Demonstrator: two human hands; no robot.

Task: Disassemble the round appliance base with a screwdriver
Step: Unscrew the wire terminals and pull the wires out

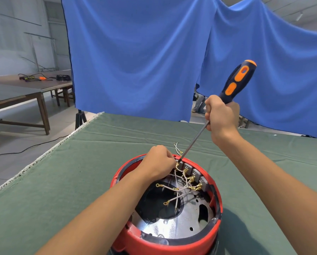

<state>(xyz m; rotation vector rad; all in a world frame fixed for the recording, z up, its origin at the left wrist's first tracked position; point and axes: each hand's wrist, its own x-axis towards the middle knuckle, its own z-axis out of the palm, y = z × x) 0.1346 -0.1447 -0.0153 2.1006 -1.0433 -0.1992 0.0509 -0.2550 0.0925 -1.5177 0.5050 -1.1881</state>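
Your right hand [222,115] is gripping the screwdriver [233,85] low on its handle, while your left hand [158,161] is pinching the thin, floppy wires [179,186] just beside its tip. The round appliance base [165,238] is sitting on the surface [62,181] beneath both hands; it looks rigid and fairly light, so brace its red rim.

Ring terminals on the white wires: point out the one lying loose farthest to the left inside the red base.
The ring terminal over the dark opening, just below the left hand. The other loose one lies lower and farther right; the rest cluster by the right wall.
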